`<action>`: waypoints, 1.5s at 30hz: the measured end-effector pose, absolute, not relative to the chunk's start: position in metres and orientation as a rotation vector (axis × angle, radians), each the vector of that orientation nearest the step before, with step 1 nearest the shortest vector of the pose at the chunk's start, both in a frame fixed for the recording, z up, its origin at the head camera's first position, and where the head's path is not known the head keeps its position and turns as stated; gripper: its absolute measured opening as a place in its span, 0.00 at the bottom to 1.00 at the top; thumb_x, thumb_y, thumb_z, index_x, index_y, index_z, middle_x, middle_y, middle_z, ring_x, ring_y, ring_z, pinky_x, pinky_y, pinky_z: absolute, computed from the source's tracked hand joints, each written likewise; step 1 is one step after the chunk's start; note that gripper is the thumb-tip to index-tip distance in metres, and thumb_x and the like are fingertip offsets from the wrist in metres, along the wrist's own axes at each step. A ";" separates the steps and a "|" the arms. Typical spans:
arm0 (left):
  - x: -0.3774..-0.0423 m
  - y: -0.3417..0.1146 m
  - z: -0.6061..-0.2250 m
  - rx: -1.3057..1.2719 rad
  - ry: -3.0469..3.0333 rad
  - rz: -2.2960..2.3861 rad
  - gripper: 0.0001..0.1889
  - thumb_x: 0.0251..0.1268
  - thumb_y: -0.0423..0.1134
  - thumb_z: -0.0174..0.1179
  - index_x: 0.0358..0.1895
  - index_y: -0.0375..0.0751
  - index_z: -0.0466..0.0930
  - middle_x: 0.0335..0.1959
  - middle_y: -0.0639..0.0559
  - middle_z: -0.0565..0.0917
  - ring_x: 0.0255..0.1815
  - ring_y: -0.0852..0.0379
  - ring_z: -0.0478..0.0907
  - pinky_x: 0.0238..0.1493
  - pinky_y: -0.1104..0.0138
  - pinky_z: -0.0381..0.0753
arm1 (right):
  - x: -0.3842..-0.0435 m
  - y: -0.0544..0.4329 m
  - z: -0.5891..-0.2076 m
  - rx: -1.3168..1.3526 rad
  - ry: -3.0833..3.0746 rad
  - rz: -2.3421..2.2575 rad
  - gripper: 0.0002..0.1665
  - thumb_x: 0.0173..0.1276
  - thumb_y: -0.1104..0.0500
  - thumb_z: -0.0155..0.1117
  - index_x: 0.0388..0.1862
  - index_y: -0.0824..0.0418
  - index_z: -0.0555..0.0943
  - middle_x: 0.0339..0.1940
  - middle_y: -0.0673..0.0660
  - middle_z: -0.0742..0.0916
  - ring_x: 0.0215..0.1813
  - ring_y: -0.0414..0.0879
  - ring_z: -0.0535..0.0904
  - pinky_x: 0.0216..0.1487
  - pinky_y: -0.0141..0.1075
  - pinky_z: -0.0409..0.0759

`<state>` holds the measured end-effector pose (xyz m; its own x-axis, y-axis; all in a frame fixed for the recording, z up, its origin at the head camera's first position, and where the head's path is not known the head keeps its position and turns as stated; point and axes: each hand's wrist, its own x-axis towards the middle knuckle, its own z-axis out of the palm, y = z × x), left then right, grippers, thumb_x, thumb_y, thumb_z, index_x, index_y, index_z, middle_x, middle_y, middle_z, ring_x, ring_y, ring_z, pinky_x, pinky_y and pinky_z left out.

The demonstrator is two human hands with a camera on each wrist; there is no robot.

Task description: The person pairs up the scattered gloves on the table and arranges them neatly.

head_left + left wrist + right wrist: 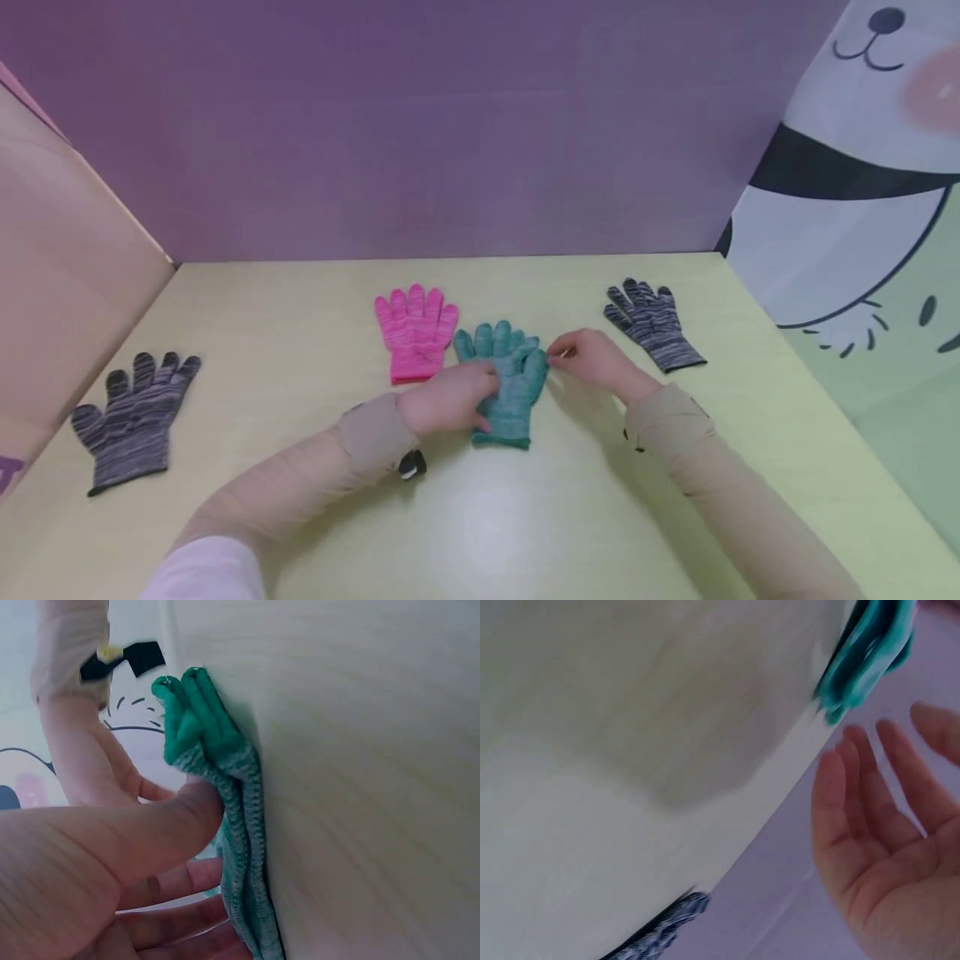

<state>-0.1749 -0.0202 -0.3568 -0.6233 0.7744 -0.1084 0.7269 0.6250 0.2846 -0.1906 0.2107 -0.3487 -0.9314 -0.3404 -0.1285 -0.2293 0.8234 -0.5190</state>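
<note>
Left hand (pixel 450 398) not clenched: thumb and fingers spread apart, touching the upper face of the green gloves (pixel 512 404). Right hand (pixel 592 358) holds nothing, fingers loosely bent, thumb apart, just beside the gloves' finger end; a gap shows in right wrist view. Gloves lie stacked on the table (pixel 480 542), lower one mostly hidden under the upper; left hand covers part of their left edge. Right wrist view: only blurred finger ends, cut off at top. Pink glove (pixel 416 333) just left of green pair, beyond the left hand. Dark striped gloves well apart from it, one far left (pixel 138 425), one right (pixel 656 325).
</note>
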 end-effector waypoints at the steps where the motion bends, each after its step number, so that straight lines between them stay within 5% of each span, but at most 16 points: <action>1: -0.175 -0.020 -0.357 1.237 2.631 0.304 0.18 0.48 0.47 0.73 0.35 0.39 0.79 0.33 0.54 0.73 0.34 0.59 0.69 0.38 0.69 0.74 | -0.196 0.213 -0.348 -0.370 2.804 -0.760 0.14 0.67 0.61 0.58 0.47 0.68 0.82 0.45 0.64 0.86 0.45 0.54 0.81 0.47 0.46 0.80; 6: -0.173 -0.018 -0.356 1.240 2.641 0.271 0.18 0.46 0.46 0.73 0.35 0.39 0.79 0.32 0.53 0.73 0.34 0.58 0.68 0.38 0.68 0.74 | -0.218 0.216 -0.356 -0.241 2.758 -0.761 0.18 0.68 0.61 0.56 0.51 0.72 0.78 0.49 0.68 0.84 0.49 0.57 0.80 0.51 0.46 0.78; 20: -0.180 -0.014 -0.353 1.235 2.646 0.199 0.21 0.46 0.47 0.73 0.40 0.39 0.79 0.36 0.53 0.74 0.40 0.57 0.72 0.48 0.66 0.77 | -0.246 0.195 -0.360 -0.303 2.707 -0.758 0.13 0.58 0.68 0.57 0.43 0.71 0.80 0.43 0.66 0.85 0.49 0.57 0.78 0.57 0.47 0.74; 26: -0.178 -0.013 -0.352 1.250 2.659 0.151 0.22 0.46 0.47 0.73 0.42 0.38 0.79 0.37 0.52 0.74 0.40 0.56 0.73 0.49 0.65 0.77 | -0.250 0.191 -0.361 -0.327 2.678 -0.836 0.12 0.62 0.67 0.58 0.43 0.70 0.82 0.44 0.64 0.86 0.51 0.57 0.79 0.59 0.46 0.73; 36: -0.178 -0.008 -0.351 1.210 2.654 0.114 0.25 0.49 0.48 0.71 0.48 0.37 0.79 0.52 0.46 0.78 0.55 0.50 0.75 0.62 0.62 0.72 | -0.260 0.180 -0.359 -0.260 2.717 -0.643 0.19 0.63 0.62 0.58 0.53 0.68 0.76 0.49 0.67 0.83 0.53 0.58 0.78 0.59 0.47 0.74; 45: -0.175 -0.009 -0.352 1.187 2.647 0.133 0.25 0.50 0.47 0.71 0.49 0.37 0.79 0.52 0.46 0.77 0.55 0.50 0.75 0.60 0.63 0.74 | -0.260 0.181 -0.355 -0.170 2.778 -0.544 0.14 0.62 0.63 0.52 0.41 0.70 0.81 0.43 0.65 0.85 0.47 0.57 0.79 0.54 0.46 0.77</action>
